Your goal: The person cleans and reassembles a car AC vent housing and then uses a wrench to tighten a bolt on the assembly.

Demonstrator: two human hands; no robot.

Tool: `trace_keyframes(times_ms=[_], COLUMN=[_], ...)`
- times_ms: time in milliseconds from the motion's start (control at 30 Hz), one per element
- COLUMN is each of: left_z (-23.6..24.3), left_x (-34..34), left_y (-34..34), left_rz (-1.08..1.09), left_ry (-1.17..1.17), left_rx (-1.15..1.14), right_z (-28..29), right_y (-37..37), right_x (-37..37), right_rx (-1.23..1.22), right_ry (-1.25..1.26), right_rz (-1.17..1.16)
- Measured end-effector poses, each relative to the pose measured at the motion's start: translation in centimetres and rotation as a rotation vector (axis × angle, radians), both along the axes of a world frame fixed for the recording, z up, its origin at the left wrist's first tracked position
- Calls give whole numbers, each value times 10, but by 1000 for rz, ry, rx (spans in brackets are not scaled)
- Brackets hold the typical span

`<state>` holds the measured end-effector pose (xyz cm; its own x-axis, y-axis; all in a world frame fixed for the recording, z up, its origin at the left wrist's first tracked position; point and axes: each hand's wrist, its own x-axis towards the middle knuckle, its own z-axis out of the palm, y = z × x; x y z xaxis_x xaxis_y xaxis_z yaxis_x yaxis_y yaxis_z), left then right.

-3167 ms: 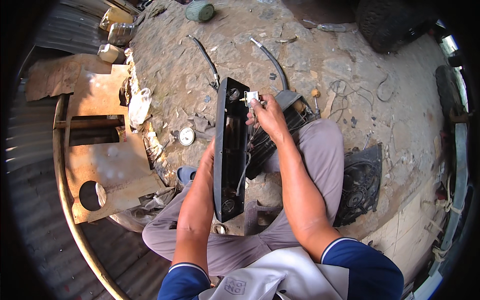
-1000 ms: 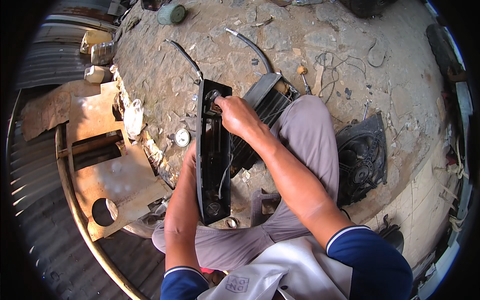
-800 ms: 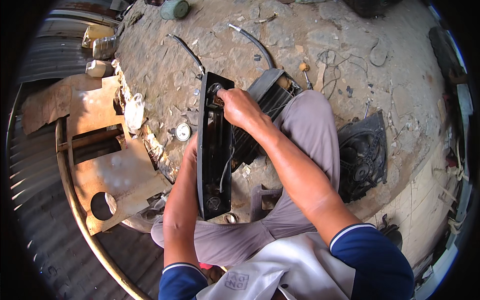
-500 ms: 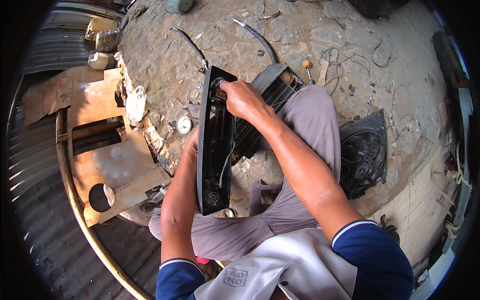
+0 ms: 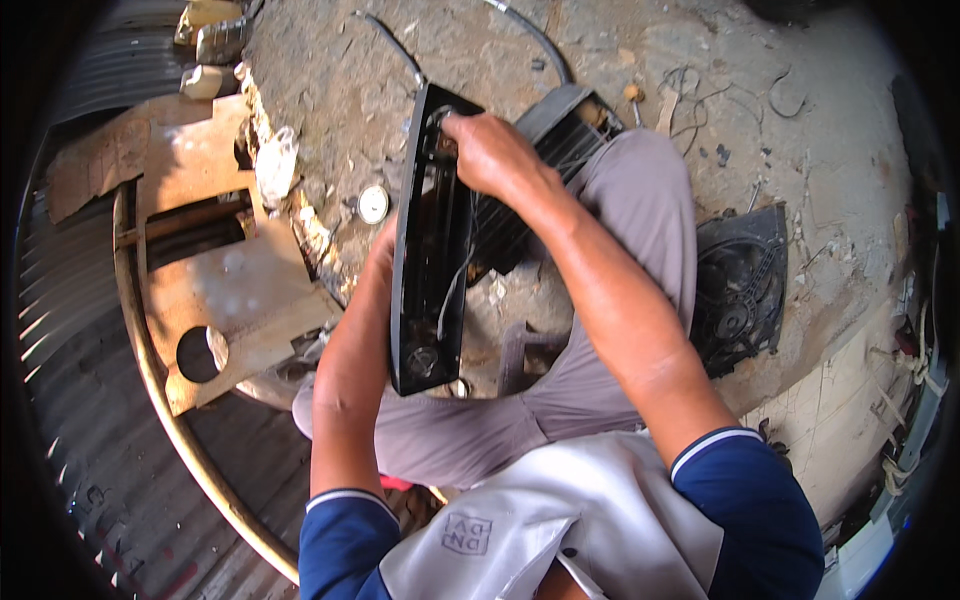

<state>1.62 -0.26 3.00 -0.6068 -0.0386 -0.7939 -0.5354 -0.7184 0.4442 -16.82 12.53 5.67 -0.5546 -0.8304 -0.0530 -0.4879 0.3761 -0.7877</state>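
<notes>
A long black plastic housing (image 5: pixel 405 300) stands tilted between my forearms, its hollow inner side facing right, with a thin wire hanging inside. My left hand (image 5: pixel 386 243) supports it from the left; its fingers are hidden behind the housing. My right hand (image 5: pixel 492 155) is closed at the upper end, its fingertips pressed against a small round part inside that I cannot make out. Just right of the housing, a ribbed black plastic unit (image 5: pixel 497 228) leans by my right knee.
Two black hoses (image 5: pixel 545 50) with metal ends lie beyond the housing. A round gauge (image 5: pixel 373 204) rests on the stony ground to the left, near a cut brown board (image 5: pixel 240 290). At the right are a black fan (image 5: pixel 730 315) and loose thin wires (image 5: pixel 690 110).
The whole view has shifted, so the ground things sit higher in the picture. My hands stay on the housing, the right one still closed at its upper end.
</notes>
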Motion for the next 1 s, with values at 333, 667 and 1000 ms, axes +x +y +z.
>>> trace_keyframes(times_ms=[333, 667, 1000], left_z=[43, 8, 6], left_x=[-13, -8, -6], left_y=[29, 16, 8], left_rz=[106, 115, 5], left_ry=[-46, 16, -13], left_rx=[-78, 16, -30], right_z=[6, -5, -2], right_y=[0, -3, -2], right_x=[1, 0, -6], right_rx=[65, 7, 34], right_ry=[1, 33, -45], right_rz=[1, -12, 9])
